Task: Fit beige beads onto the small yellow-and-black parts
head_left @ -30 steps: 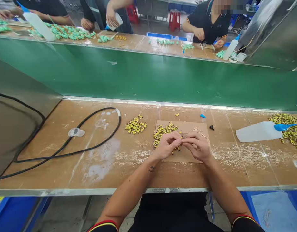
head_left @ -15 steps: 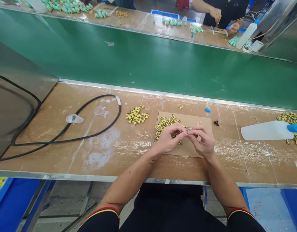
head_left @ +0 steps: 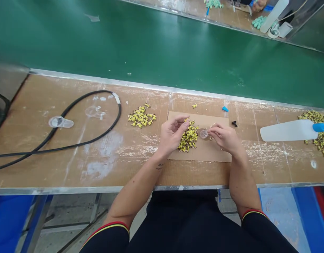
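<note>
My left hand hovers at the left side of a pile of small yellow-and-black pieces, thumb and index finger closing on what looks like one small yellow piece. Between the thumb and fingers of my right hand is a small clear round plastic dish, held just right of the pile. Tiny light-coloured bits lie by the right fingers, partly hidden by them. Pile and bits rest on a flat cardboard sheet.
A second yellow group lies left of the sheet. Further left are a black cable loop and a clear handled dish. To the right are a blue cap, a black item, a white bottle and another yellow heap.
My hands have moved apart from each other. The left is now over the yellow pile, while the right keeps the clear dish. The view has tilted downward.
</note>
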Tool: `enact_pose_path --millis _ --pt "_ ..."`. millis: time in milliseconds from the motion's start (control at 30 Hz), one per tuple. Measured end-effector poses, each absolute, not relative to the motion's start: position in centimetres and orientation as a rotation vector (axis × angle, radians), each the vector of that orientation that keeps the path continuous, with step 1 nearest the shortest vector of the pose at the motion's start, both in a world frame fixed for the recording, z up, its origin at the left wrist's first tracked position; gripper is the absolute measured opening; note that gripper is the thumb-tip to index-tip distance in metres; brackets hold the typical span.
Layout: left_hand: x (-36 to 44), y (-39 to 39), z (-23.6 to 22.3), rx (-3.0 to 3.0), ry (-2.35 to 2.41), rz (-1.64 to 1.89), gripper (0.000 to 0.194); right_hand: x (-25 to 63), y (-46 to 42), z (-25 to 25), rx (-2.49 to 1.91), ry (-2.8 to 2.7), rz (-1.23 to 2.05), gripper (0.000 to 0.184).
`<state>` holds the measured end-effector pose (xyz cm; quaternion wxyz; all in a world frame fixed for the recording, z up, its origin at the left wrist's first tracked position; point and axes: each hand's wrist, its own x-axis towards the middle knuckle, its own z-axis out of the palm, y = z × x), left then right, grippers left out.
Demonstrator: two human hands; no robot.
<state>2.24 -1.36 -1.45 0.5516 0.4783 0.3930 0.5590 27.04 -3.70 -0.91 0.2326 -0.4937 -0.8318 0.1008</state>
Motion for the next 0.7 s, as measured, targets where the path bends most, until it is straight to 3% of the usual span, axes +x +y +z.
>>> enact_pose_path --millis 133,300,700 --pt "2.4 -1.4 -1.3 1.091 0.921 1.296 0.043 26.6 -3.8 -0.9 -1.389 -2.320 0.248 0.020" --pt "2.5 -1.3 -1.2 1.100 0.963 1.262 0.027 26.3 -3.8 -1.0 -1.431 -2.339 0.204 0.021" --pt "2.4 -1.2 -1.5 1.106 1.014 1.277 0.012 25.8 -3.8 -0.9 -1.469 -2.367 0.186 0.021"
